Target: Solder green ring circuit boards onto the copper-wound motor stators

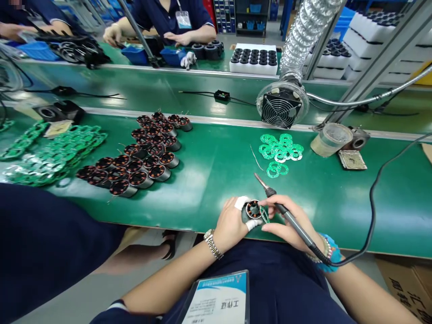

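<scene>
Stator [254, 209] in left grip [232, 220], green ring [265, 215] and soldering iron [293, 223] in right grip [300, 215], black parts [254, 57] in tray [254, 68]

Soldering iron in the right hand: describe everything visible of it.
The soldering iron is slim, with a dark grey handle, a black collar and a narrow, brownish, metal-looking shaft tapering to its tip. It lies slantwise in the right hand, tip pointing forward and left. A black cord leaves its rear end by the wrist and curves off right. Whether it is hot cannot be told.
</scene>
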Demonstrator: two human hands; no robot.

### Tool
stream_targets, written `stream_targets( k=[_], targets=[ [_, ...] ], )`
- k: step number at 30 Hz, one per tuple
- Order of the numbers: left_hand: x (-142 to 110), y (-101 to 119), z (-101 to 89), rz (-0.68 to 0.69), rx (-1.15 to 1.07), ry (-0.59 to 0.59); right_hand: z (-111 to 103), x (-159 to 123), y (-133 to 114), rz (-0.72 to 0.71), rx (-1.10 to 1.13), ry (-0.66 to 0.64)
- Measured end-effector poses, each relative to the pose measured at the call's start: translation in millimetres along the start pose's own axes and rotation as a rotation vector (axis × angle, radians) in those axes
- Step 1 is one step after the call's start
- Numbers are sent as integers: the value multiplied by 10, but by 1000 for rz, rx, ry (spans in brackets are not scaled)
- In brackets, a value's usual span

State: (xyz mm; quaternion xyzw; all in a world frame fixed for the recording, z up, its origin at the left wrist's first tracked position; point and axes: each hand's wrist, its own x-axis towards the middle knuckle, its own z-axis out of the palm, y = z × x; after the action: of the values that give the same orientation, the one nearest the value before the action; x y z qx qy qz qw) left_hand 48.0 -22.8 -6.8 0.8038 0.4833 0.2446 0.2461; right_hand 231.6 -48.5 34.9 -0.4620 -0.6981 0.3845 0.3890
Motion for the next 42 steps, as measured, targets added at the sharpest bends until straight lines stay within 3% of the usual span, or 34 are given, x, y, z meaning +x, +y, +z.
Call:
stream_targets(
  k=[5,11,17,21,27,31,37,42],
  targets=[
    [-25,-24,-6,28,13,9,79,116,28,-165,-285,9],
    [-33,-79,-109,47,-69,-43,146,191,126,-175,-268,-66],
    [43,-158,-327,54,-24,-145,73,245,236,-228,-225,-154],
    [94,-161,-461,69,-23,-138,9,284,220,-220,-231,-223],
    [78,-241,-473,23,-389,-289,-8,279,195,-191,-237,-230],
    [123,-318,-410,-47,-346,-220,8,269,209,-193,-214,-224],
    [246,-168,-284,-210,-797,-252,5,242,227,-199,-181,-215],
    [290,-86,-242,-388,-985,-358,29,258,133,-244,-169,-52]
  ],
)
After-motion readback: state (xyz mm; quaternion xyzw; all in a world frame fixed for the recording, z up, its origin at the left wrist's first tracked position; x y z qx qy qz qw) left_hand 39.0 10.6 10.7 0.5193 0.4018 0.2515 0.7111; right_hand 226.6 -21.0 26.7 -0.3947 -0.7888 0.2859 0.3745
